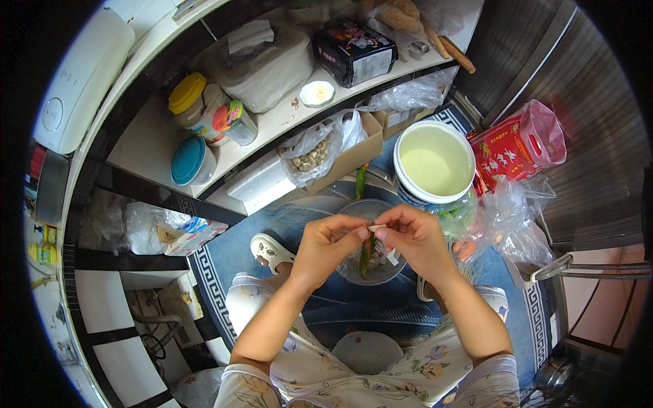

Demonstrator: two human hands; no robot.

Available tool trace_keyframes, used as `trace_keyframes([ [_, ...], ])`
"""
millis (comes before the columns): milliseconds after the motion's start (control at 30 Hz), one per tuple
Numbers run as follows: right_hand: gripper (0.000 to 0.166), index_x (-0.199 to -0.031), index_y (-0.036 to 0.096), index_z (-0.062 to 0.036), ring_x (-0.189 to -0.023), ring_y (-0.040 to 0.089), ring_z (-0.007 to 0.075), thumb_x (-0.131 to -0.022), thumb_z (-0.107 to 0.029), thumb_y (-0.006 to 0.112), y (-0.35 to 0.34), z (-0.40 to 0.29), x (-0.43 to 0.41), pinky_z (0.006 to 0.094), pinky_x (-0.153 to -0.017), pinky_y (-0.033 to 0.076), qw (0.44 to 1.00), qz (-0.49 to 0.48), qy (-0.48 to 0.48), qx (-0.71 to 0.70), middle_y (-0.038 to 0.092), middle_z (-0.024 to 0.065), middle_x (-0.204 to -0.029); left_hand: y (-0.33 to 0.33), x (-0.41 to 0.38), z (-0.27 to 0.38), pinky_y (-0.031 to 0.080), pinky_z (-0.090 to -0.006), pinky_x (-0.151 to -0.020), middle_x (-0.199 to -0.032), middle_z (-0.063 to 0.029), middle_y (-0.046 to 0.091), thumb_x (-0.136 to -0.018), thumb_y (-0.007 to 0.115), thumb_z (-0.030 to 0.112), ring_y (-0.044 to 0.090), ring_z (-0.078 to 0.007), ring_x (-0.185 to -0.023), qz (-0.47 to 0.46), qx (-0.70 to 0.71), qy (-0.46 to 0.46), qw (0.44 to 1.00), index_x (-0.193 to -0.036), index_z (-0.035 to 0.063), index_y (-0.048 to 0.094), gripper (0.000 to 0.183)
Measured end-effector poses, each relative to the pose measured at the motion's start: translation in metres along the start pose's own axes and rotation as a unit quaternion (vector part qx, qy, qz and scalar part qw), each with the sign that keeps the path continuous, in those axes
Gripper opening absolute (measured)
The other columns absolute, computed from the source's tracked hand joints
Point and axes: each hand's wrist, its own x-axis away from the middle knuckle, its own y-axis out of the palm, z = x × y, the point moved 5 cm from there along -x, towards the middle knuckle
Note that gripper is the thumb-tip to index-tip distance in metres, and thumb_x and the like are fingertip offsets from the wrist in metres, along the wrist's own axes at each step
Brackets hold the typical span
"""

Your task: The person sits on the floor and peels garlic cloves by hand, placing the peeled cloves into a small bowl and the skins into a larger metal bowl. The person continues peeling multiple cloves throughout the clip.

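My left hand [326, 247] and my right hand [416, 237] meet in front of me, fingertips pinched together. Between them is a small pale clove [376, 228], apparently garlic, gripped at its two ends by thumbs and forefingers. Directly below stands a round waste bin [375, 279] with a grey rim, partly covered by my hands. Inside it I can see a long green-and-orange piece [365, 257], too unclear to name, and pale scraps. On the shelf ahead sits a small white dish [317, 94] with pale yellowish pieces, and bits of dry skin lie beside it.
A cardboard box [352, 155] holds a plastic bag of garlic [311, 155]. Right of it stand a white bucket [433, 160], a red bag [520, 145] and clear plastic bags [520, 224]. Lidded tubs [191, 160] line the shelf. Blue patterned mat [224, 265] covers the floor.
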Motion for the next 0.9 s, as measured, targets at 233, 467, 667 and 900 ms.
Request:
trace_keyframes([
  [233, 0.014, -0.091, 0.055, 0.0026, -0.074, 0.056, 0.0071, -0.08, 0.002, 0.062, 0.007, -0.002, 0.004, 0.0197, -0.066, 0.047, 0.998, 0.034, -0.043, -0.027, 0.06, 0.0047, -0.084, 0.009, 0.002, 0.002, 0.021, -0.0175, -0.039, -0.076, -0.0008, 0.063, -0.084, 0.061, 0.013, 0.033, -0.0001, -0.045, 0.004, 0.056, 0.043, 0.998, -0.093, 0.0022, 0.064, 0.014],
  [467, 0.01, -0.087, 0.057, 0.0034, -0.081, 0.059, 0.0099, -0.079, 0.003, 0.062, 0.013, -0.011, 0.007, 0.0221, -0.07, 0.049, 0.996, 0.041, -0.084, 0.009, 0.061, 0.0077, -0.087, 0.007, 0.005, -0.004, 0.02, -0.017, -0.041, -0.072, 0.0005, 0.059, -0.085, 0.061, 0.014, 0.034, 0.0, -0.047, -0.003, 0.128, 0.008, 0.992, -0.093, 0.0025, 0.063, 0.014],
  [667, 0.01, -0.087, 0.058, 0.0033, -0.077, 0.058, 0.0105, -0.079, 0.0, 0.063, 0.012, -0.014, 0.009, 0.022, -0.067, 0.048, 0.988, 0.01, -0.14, 0.059, 0.06, 0.0078, -0.087, 0.006, 0.007, -0.002, 0.02, -0.018, -0.04, -0.072, -0.0009, 0.059, -0.086, 0.057, 0.01, 0.031, -0.0017, -0.046, -0.038, 0.17, 0.004, 0.985, -0.09, 0.0007, 0.061, 0.011],
  [900, 0.01, -0.088, 0.058, 0.0034, -0.076, 0.057, 0.0088, -0.08, -0.001, 0.062, 0.009, -0.02, 0.007, 0.0208, -0.066, 0.047, 0.991, 0.011, -0.127, 0.051, 0.06, 0.0072, -0.086, 0.006, 0.007, 0.009, 0.025, -0.0156, -0.043, -0.077, -0.0017, 0.062, -0.086, 0.059, 0.01, 0.039, -0.0001, -0.051, -0.038, 0.127, 0.014, 0.991, -0.092, 0.0017, 0.062, 0.011],
])
